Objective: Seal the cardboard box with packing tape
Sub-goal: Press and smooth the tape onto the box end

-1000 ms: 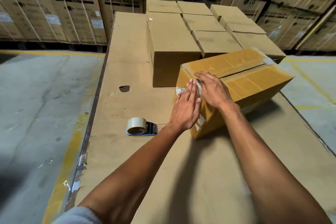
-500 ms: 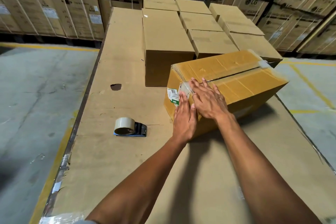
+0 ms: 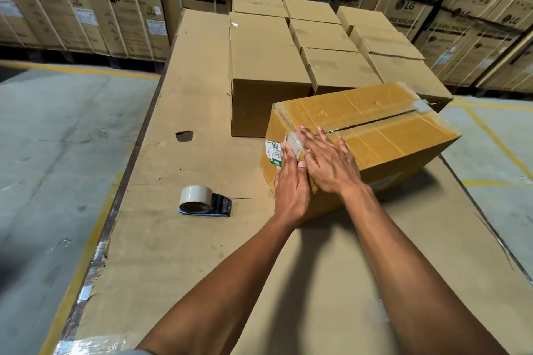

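A yellowish cardboard box (image 3: 383, 130) lies at an angle on the cardboard-covered table (image 3: 178, 253), its top flaps closed with clear tape along the seam. My left hand (image 3: 291, 184) lies flat on the box's near end face, fingers together, beside a white and green label (image 3: 273, 153). My right hand (image 3: 328, 164) presses flat over the near top edge, where the tape end (image 3: 294, 141) folds down. A tape dispenser (image 3: 202, 201) with a beige roll rests on the table to the left of both hands, untouched.
Several plain brown boxes (image 3: 268, 66) stand in rows behind the taped box. A dark hole (image 3: 184, 136) marks the table cover at the left. Large LG washing machine cartons (image 3: 121, 8) line the back. Concrete floor with yellow lines lies on both sides.
Both hands have slid a little along the box's near corner, smoothing the tape end down. The view has shifted, so the box and dispenser appear further left and nearer.
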A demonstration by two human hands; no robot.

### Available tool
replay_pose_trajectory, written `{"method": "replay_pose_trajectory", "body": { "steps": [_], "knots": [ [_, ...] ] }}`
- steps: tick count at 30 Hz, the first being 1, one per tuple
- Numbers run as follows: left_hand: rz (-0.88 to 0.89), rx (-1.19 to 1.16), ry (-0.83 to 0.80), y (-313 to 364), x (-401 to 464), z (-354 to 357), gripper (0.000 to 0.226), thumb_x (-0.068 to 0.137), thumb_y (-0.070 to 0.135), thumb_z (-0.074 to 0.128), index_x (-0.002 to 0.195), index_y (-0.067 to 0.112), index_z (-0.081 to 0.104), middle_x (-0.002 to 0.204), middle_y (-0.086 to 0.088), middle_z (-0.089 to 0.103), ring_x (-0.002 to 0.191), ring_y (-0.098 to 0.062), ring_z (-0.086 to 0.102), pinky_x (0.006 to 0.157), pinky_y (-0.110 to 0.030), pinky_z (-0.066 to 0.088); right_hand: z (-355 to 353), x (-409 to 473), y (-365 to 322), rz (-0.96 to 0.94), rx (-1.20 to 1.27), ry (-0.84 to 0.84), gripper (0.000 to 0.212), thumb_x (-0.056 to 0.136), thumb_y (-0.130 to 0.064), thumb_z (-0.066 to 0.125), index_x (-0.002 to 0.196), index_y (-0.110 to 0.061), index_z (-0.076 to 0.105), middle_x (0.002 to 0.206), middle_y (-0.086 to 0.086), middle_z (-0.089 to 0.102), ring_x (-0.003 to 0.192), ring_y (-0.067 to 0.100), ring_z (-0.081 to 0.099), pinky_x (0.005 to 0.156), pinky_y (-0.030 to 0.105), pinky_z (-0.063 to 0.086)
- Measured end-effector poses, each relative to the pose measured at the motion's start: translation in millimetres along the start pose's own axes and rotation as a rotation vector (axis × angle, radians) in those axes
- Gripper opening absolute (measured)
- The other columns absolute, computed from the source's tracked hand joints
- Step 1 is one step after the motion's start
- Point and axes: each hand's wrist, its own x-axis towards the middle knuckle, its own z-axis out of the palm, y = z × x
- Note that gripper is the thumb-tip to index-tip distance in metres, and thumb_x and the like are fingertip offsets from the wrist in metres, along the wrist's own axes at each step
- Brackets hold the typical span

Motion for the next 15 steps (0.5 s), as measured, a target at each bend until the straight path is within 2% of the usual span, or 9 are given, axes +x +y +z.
{"method": "replay_pose_trajectory", "body": {
  "steps": [5,9,11,15],
  "knots": [
    [-0.119,0.000,-0.009,-14.3,-5.8,1.1,0.067,0.117,0.051,0.016,0.174,0.021,0.002,0.182,0.006,0.003,0.168,-0.011,0.004,0.136,-0.050,0.011,5.1,5.8,0.3,0.087,0.007,0.000,0.083,0.094,-0.059,0.001,0.170,-0.026,0.007,0.177,-0.010,0.002,0.164,0.015,-0.003,0.133,0.049,-0.001],
    [-0.274,-0.196,0.136,-1.1,8.3,-7.3,0.074,0.112,0.066,0.027,0.174,0.028,0.018,0.179,-0.001,0.027,0.165,-0.025,0.026,0.133,-0.051,0.024,1.1,21.0,0.8,0.266,0.148,-0.034,0.096,0.093,-0.082,0.003,0.170,-0.023,-0.001,0.177,-0.004,-0.008,0.164,0.018,-0.010,0.133,0.049,-0.004],
    [-0.372,-0.346,0.169,12.0,26.3,-11.7,0.084,0.105,0.076,0.036,0.173,0.031,0.015,0.177,-0.005,0.031,0.161,-0.032,0.034,0.130,-0.055,0.032,-2.8,29.5,-2.6,0.358,0.203,-0.035,0.103,0.090,-0.089,0.008,0.170,-0.025,-0.004,0.177,0.000,-0.010,0.164,0.021,-0.011,0.132,0.051,-0.005],
    [-0.457,-0.518,0.144,23.9,60.7,-13.7,0.100,0.098,0.081,0.049,0.174,0.029,0.009,0.179,-0.008,0.026,0.161,-0.035,0.034,0.129,-0.056,0.034,-3.7,37.8,-9.3,0.466,0.169,0.013,0.110,0.086,-0.093,0.017,0.170,-0.024,-0.001,0.178,0.005,-0.006,0.165,0.025,-0.007,0.131,0.053,-0.002]
  ]
}}
